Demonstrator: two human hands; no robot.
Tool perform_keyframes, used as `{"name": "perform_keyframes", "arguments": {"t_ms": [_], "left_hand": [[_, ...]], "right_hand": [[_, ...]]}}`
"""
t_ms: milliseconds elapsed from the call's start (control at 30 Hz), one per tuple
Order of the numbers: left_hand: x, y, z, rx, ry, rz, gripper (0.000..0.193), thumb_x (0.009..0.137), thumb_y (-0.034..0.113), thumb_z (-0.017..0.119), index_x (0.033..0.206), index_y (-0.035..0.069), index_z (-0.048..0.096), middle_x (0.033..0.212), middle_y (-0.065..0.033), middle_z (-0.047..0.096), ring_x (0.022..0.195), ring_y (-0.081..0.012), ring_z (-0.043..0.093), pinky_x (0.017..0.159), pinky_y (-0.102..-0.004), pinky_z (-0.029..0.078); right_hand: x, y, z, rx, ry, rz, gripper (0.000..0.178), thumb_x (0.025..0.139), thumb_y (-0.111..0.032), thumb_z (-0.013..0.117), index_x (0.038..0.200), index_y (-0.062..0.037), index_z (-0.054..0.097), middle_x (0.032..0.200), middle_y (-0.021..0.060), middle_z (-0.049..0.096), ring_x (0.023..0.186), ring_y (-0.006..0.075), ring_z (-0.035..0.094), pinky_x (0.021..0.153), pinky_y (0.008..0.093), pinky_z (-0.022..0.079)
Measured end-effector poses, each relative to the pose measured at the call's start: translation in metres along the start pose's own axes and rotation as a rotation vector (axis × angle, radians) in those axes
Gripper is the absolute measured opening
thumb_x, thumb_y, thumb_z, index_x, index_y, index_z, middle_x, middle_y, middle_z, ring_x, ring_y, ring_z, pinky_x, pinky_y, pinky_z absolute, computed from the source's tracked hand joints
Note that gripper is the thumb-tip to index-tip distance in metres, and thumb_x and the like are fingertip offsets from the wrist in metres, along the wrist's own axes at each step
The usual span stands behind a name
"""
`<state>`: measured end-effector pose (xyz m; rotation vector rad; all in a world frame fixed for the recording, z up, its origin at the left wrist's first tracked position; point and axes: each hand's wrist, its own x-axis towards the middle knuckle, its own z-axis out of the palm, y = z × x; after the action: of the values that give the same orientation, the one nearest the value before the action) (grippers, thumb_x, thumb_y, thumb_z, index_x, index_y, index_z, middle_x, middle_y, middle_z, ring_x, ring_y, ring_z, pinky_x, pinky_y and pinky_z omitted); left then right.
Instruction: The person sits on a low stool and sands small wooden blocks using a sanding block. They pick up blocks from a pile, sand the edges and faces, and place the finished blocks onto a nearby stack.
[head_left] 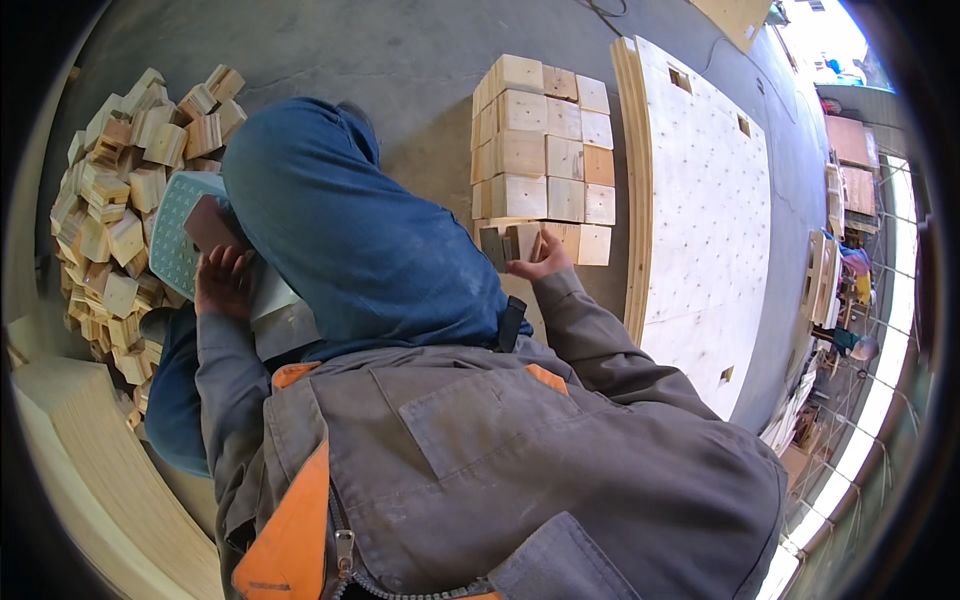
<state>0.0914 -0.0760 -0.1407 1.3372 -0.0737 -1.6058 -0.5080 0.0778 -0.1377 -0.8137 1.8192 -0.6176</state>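
My left hand (pixel 224 282) is closed on the near end of a flat reddish-brown piece (pixel 208 222), perhaps sandpaper or a sanding block. That piece lies over a pale teal plastic stool top (pixel 180 205) with a raised pattern, beside my bent knee. My right hand (pixel 543 259) grips a small wooden block (pixel 522 243) at its right side, thumb and fingers around it. This block is at the near end of a neat stack of wooden blocks (pixel 522 150), several rows long. A darker grey face (pixel 493 248) shows just left of the held block.
A loose heap of wooden blocks (pixel 125 240) lies on the left. Right of the stack, large plywood sheets (pixel 700 220) with small cut-outs are piled. Layered boards (pixel 100 480) run along the lower left. At the far right, another person (pixel 858 346) is beside stacked wood.
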Motion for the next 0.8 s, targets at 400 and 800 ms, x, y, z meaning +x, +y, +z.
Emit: {"name": "perform_keyframes", "arguments": {"t_ms": [400,800], "left_hand": [[0.014,-0.01,-0.012,0.065,0.007,0.024,0.046,0.098,0.04,0.073,0.136,0.015,0.067,0.127,-0.005,0.073,0.111,-0.0252,0.07,0.099,-0.0398,0.053],[-0.008,-0.01,0.01,0.135,0.011,0.077,0.038,0.101,0.029,0.073,0.134,0.012,0.067,0.121,-0.007,0.075,0.103,-0.025,0.072,0.09,-0.0378,0.056]], "right_hand": [[-0.019,-0.033,0.035,-0.7,0.391,0.165,0.104,0.069,-0.05,0.092,0.153,-0.0102,0.045,0.135,0.0223,0.061,0.128,0.0393,0.06,0.107,0.0452,0.051],[-0.015,-0.059,0.023,-0.98,0.241,0.193,0.11,0.074,-0.064,0.084,0.16,-0.0114,0.042,0.14,0.0207,0.065,0.133,0.0384,0.056,0.115,0.045,0.042]]}}
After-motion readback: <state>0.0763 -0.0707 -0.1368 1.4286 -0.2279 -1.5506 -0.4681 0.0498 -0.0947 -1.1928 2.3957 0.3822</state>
